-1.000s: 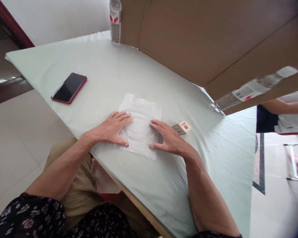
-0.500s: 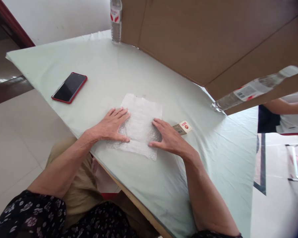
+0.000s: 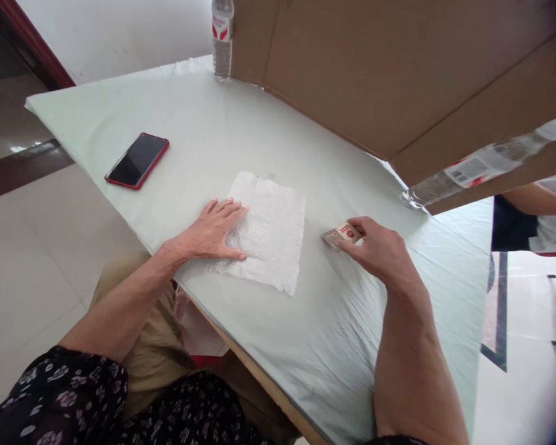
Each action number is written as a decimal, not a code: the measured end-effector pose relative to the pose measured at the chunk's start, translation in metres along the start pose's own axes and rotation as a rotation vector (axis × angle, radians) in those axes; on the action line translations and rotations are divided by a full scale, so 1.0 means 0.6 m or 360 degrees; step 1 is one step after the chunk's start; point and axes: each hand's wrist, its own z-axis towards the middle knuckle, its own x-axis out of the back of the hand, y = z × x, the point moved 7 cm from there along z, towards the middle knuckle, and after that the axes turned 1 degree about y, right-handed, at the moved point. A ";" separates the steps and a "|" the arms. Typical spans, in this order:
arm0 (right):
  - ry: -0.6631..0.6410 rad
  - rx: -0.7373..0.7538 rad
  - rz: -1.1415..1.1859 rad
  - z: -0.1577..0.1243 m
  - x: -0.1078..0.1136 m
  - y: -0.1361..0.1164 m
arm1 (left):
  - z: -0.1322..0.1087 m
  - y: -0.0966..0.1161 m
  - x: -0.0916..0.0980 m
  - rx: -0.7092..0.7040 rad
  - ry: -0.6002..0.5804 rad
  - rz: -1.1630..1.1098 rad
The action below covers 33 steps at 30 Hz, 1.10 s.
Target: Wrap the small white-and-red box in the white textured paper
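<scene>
A sheet of bubble wrap (image 3: 273, 228) lies flat on the pale green tablecloth (image 3: 189, 123). My left hand (image 3: 213, 233) rests on its left side with fingers spread. To the right of the sheet, my right hand (image 3: 375, 247) grips a small printed cardboard box (image 3: 339, 235) between thumb and fingers. The box is cream and brown with a red mark, and my fingers cover its right end. Whether its lower edge still touches the cloth I cannot tell.
A phone in a red case (image 3: 138, 161) lies at the left. One water bottle (image 3: 222, 43) stands at the back; another bottle (image 3: 482, 164) stands at the right, by a tall cardboard panel (image 3: 343, 68). Beyond the panel shows another person's arm (image 3: 540, 199).
My right hand has left the bubble wrap, moved right and taken hold of the small box. My left hand stays on the sheet. The view has shifted slightly.
</scene>
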 end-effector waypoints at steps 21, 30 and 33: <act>-0.0350 0.0665 0.0596 -0.010 -0.118 -0.213 | 0.003 0.008 0.001 0.0001 0.0005 -0.0032; -0.0265 0.0684 0.0601 -0.011 -0.121 -0.216 | 0.000 0.010 0.001 0.0019 0.0021 -0.0014; -0.0270 0.0691 0.0565 -0.011 -0.126 -0.215 | 0.000 0.009 -0.001 0.0025 0.0013 -0.0027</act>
